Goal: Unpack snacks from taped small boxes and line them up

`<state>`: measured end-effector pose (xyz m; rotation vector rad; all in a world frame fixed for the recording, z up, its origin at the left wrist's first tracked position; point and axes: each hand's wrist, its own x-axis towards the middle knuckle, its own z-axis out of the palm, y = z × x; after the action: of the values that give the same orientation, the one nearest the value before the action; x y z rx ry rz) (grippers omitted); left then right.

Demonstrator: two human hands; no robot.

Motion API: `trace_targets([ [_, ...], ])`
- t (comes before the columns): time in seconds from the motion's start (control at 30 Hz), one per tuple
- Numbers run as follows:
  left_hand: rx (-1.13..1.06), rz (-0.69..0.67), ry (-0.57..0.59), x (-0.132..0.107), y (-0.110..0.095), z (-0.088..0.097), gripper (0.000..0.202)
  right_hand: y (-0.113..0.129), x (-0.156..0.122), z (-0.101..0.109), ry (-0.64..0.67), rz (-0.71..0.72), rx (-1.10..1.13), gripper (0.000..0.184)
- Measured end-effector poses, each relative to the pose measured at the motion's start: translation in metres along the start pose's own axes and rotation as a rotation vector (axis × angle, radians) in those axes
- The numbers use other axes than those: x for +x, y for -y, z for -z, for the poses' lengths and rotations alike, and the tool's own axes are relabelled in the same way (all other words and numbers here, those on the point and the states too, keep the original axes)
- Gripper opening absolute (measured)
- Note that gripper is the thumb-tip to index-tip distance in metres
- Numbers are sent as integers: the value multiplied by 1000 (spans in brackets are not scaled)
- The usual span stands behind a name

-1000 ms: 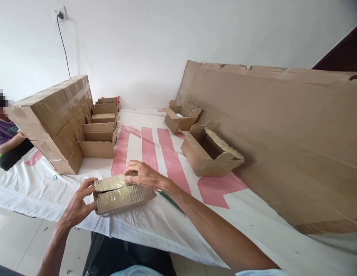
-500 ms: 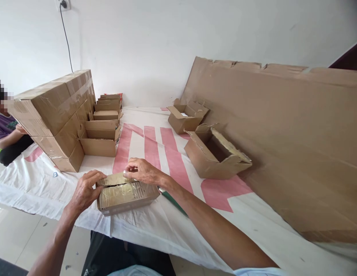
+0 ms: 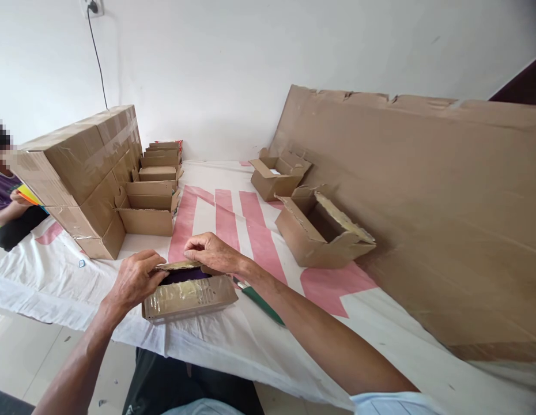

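A small cardboard box [image 3: 190, 298] with shiny clear tape on it sits near the table's front edge. Its lid flap [image 3: 180, 266] is raised along the far side, and something dark purple [image 3: 185, 275] shows inside. My left hand [image 3: 137, 281] grips the flap's left end, thumb toward the opening. Fingers curled, my right hand [image 3: 216, 252] is at the flap's upper edge; its fingertips are partly hidden. Under my right forearm lies a green-handled tool [image 3: 263, 304] with a pale tip pointing at the box.
Stacked taped cartons [image 3: 84, 167] stand at the left, beside a row of open boxes [image 3: 146, 222]. Two open boxes, one near [image 3: 311, 248] and one farther back [image 3: 272, 187], sit before a large cardboard sheet [image 3: 415, 202]. At far left, a person [image 3: 8, 210] holds something colourful.
The lid flap has swung up and away from me, uncovering the dark purple contents. Both hands have moved slightly with it. The person at far left now shows a colourful item.
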<state>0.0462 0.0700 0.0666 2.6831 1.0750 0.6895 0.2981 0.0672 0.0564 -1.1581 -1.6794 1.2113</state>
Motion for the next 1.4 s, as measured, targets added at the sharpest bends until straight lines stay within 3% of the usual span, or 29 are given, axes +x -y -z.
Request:
trace_targets([
  [0.13, 255, -91, 97, 13, -9, -13, 17, -1, 0, -3, -10, 14, 33, 18],
  [0.23, 348, -148, 87, 17, -9, -22, 27, -6, 0, -3, -37, 25, 67, 18],
  [0.47, 413, -215, -35, 4, -8, -33, 28, -12, -8, -8, -112, -29, 241, 28],
  [0.93, 486, -212, -151, -9, -10, -41, 24, -18, -16, -5, -221, 68, 320, 37],
  [1.27, 484, -180, -131, -10, -15, -40, 26, -16, -16, -4, -254, 63, 365, 38],
  [1.4, 485, -194, -141, -8, -18, -40, 26, -13, -14, 1, -204, -6, 375, 35],
])
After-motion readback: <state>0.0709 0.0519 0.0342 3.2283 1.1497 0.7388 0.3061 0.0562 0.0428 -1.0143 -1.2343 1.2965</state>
